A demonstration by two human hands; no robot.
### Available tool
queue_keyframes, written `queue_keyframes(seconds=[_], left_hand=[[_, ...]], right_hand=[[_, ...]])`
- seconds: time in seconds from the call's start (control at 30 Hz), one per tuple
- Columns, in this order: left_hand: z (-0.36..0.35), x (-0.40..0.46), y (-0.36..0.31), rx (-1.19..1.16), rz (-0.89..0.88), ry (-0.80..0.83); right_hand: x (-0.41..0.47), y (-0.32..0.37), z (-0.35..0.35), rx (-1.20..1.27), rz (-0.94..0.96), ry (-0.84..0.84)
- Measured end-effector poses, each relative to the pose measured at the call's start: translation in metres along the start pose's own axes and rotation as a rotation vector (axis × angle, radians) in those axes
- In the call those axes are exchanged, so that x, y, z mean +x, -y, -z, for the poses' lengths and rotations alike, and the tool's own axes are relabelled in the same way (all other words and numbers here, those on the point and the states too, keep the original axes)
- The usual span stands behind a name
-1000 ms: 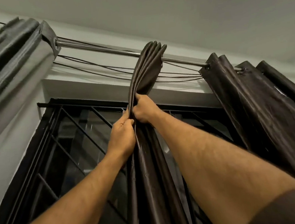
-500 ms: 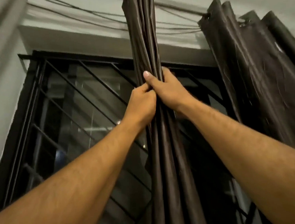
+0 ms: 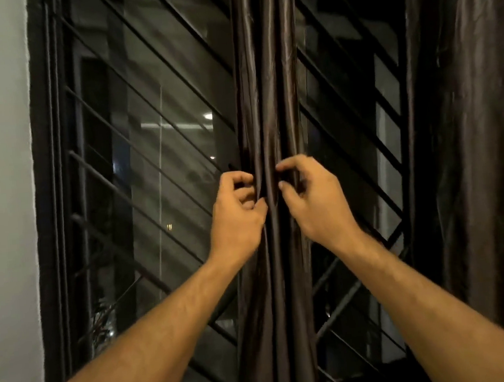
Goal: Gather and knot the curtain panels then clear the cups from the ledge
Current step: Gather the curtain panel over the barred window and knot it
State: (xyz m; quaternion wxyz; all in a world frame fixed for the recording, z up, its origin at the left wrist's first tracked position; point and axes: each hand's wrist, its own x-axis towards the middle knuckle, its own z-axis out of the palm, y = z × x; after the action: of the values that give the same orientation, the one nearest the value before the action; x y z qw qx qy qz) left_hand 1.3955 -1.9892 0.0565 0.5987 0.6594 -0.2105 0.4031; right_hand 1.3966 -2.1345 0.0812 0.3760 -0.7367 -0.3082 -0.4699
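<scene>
Dark brown satin curtain panel (image 3: 263,99), gathered into a narrow bunch of vertical folds, hanging straight down the middle of the view in front of the window grille (image 3: 156,138). Runs from top edge to bottom edge, flaring slightly wider toward the bottom.

Left hand (image 3: 236,219): on the left side of the bunch at mid-height, fingers curled, fingertips and thumb pinching the left folds. Forearm entering from the lower left.

Right hand (image 3: 315,204): level with the left, on the right side of the bunch, fingers hooked, thumb and forefinger pinching the right folds. Forearm entering from the lower right. Hands close together, not touching each other, a strip of fabric between them.

Second curtain panel (image 3: 479,142): same dark fabric, hanging loose along the right edge, apart from the gathered bunch.

Window grille: black metal frame with diagonal bars, behind both panels; glass behind it, dark, with small points of light reflected.

White wall (image 3: 4,195): plain, along the left edge, beside the window frame.

Cups and ledge: outside the view.
</scene>
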Motion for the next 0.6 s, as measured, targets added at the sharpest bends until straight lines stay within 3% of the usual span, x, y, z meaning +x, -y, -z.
queue_keyframes(seconds=[0.1,0.23,0.4,0.6], left_hand=[[0.003,-0.009,0.001,0.125,0.005,-0.087],[0.007,-0.005,0.000,0.194,-0.055,-0.058],[0.012,-0.016,-0.007,0.133,-0.071,-0.052],[0.006,-0.016,-0.008,0.164,-0.059,-0.097]], right_hand=[[-0.022,-0.001,-0.010,0.033,-0.133,-0.009],[-0.024,0.002,-0.014,0.051,-0.187,-0.083],[-0.029,0.000,-0.017,-0.014,-0.172,-0.026],[-0.038,0.005,-0.013,0.130,-0.186,0.099]])
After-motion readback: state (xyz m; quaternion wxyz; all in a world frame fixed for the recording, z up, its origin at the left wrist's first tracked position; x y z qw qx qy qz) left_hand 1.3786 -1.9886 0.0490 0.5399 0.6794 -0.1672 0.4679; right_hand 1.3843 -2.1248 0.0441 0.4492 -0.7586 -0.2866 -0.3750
